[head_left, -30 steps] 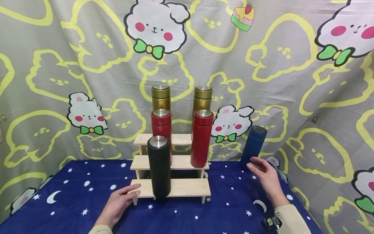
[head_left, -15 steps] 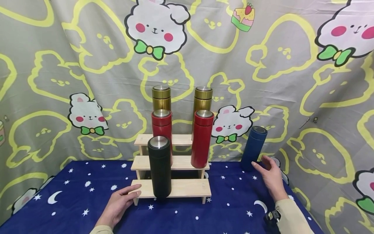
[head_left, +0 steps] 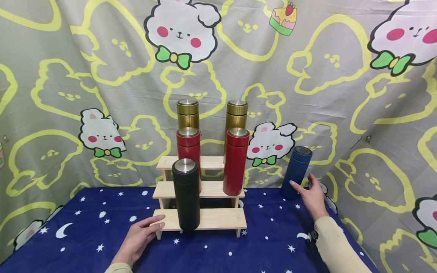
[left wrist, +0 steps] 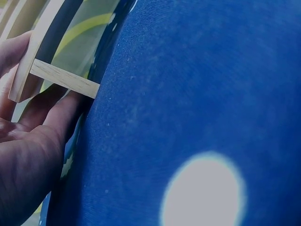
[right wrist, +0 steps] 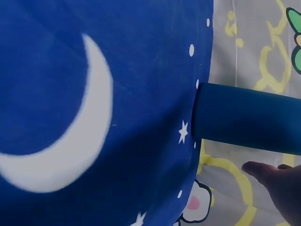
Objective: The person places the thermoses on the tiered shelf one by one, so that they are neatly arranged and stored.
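In the head view my left hand [head_left: 139, 236] grips the left end of a three-step wooden display stand [head_left: 222, 219]; the left wrist view has thumb and fingers either side of its bottom board [left wrist: 34, 52]. A black thermos bottle [head_left: 186, 201] stands on that lowest step. Two red thermos bottles [head_left: 235, 163] occupy the middle step, and two gold ones [head_left: 236, 117] the top. My right hand [head_left: 313, 197] is beside a blue thermos bottle [head_left: 296, 172] at the table's back right, thumb and fingers spread. The right wrist view shows a gap between the fingertips and this bottle [right wrist: 249, 117].
A dark blue cloth with moons and stars [head_left: 211, 258] covers the table. Behind it hangs a grey curtain [head_left: 136, 102] with cartoon animals, close to the blue bottle and the stand's back. A dark strapped device [head_left: 311, 240] is on the right wrist.
My right hand has shifted from in front of the blue bottle to its right side, then forward and up a little. My left hand and the stand stay put.
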Motion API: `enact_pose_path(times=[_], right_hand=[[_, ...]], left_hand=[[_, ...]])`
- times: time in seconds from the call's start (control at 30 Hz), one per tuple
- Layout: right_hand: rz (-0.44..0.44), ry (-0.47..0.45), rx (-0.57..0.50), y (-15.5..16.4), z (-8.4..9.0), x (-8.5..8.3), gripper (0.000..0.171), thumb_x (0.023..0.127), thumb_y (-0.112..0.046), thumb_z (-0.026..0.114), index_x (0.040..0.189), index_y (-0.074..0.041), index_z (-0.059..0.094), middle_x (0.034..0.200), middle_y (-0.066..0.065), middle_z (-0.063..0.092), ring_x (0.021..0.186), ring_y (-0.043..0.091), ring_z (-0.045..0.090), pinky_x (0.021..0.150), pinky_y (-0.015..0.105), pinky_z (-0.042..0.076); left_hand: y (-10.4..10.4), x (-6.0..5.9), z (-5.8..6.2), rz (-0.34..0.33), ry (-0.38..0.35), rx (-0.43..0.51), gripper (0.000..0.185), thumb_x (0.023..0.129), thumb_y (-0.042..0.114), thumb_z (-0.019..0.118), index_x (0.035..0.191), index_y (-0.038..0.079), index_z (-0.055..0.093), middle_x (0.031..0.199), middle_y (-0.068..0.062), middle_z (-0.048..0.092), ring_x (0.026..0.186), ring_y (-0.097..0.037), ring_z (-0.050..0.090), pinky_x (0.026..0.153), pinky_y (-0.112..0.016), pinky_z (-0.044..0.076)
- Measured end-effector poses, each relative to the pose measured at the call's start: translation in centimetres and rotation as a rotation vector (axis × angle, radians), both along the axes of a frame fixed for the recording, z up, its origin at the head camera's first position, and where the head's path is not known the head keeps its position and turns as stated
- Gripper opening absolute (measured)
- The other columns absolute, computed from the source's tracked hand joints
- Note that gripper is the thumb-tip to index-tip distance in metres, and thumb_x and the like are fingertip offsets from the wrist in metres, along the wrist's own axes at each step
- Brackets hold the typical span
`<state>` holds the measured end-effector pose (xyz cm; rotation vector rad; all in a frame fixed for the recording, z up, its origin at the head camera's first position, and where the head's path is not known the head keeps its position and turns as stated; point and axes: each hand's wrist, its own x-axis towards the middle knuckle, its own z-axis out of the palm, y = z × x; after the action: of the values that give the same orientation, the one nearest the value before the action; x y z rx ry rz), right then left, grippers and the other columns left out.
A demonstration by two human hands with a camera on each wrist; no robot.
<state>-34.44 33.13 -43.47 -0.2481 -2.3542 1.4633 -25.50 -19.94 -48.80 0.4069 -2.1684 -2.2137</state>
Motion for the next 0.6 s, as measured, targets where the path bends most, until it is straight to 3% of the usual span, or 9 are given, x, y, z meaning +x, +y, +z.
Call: enact_pose_path(times=[0.27,0.6], right_hand=[[-0.049,0.002,-0.036,-0.3,-0.1,-2.2,0.104,0.089,-0.044,0.071,0.156,0.000,0.004,0.159,0.025,0.010,0.144,0.041,0.014,0.114,0.052,0.019],[-0.074,-0.011,-0.045,-0.1,-0.7,-3.1,0.105,0.089,-0.044,0.071,0.156,0.000,0.005,0.159,0.026,0.011,0.144,0.041,0.014,0.114,0.052,0.017]], left_hand=[[-0.1,0.0,-0.2,-0.006,0.001,0.003,0.042,0.082,0.012,0.080,0.120,-0.003,0.068,0.133,-0.017,0.054,0.095,-0.014,0.060,0.078,-0.024,0.052],[-0.2,0.0,-0.1,-0.021,-0.017,-0.021,0.043,0.083,0.017,0.080,0.121,0.000,0.069,0.140,-0.020,0.048,0.101,-0.016,0.059,0.084,-0.028,0.051]])
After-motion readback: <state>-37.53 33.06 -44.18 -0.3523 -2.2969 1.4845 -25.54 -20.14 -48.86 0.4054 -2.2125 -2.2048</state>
